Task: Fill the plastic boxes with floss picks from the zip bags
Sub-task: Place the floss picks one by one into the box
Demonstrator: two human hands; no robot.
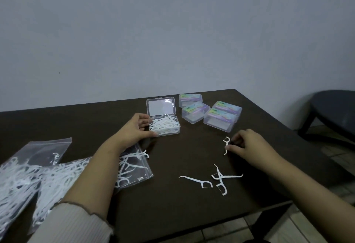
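An open clear plastic box (164, 126) heaped with white floss picks stands mid-table, its lid (161, 106) tilted up behind it. My left hand (134, 128) grips the box's left side with curled fingers and thumb. My right hand (247, 143) pinches one white floss pick (226, 144) lying on the table to the right. Three more loose picks (211, 180) lie nearer the front edge. Zip bags (48, 173) full of picks lie at the left, partly under my left forearm.
Several closed plastic boxes (209, 113) with coloured labels sit behind and right of the open one. The dark table (172, 214) ends at a front edge near me and a right edge. A dark round stool (334, 108) stands at the far right.
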